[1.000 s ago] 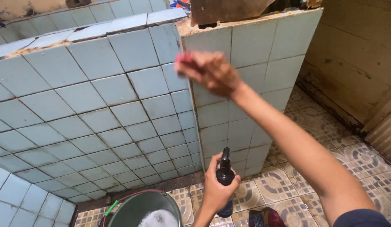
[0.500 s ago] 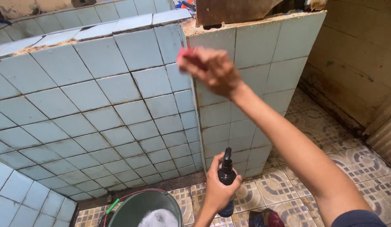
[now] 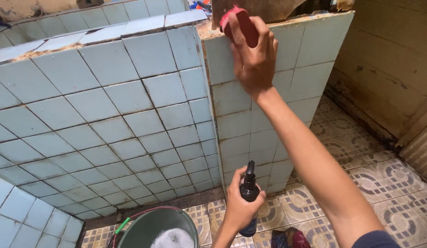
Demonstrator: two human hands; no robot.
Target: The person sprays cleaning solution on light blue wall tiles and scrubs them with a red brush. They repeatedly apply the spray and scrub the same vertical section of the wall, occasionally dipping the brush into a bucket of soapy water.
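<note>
Pale blue tiles cover the low wall [image 3: 107, 105], the biggest thing in view, which bends at an outer corner near the middle and runs on to a second tiled face at the right; its top edge is chipped and crusted with brownish grime. Patterned floor tiles [image 3: 360, 179] in cream and brown spread below and to the right, meeting a worn yellowish side wall [image 3: 392, 59]. At the bottom edge stands a green bucket [image 3: 144, 227] with white foam inside, a thin red and green handle at its rim. Just right of it, on the floor, lies a small dark blue and red object [image 3: 289, 239], too cut off to identify. The right hand [image 3: 252, 57] reaches up with the arm stretched out and is closed around a red scrubbing brush [image 3: 238, 25], fingers wrapped over its back, pressing it against the top edge of the right-hand tiled face, close to the corner. The left hand [image 3: 241, 209] sits low, near the foot of the wall and just beside the bucket, curled tightly round a dark spray bottle [image 3: 248, 195] held upright; its black nozzle [image 3: 250, 170] sticks up above the fingers, pointing towards the tiles.
</note>
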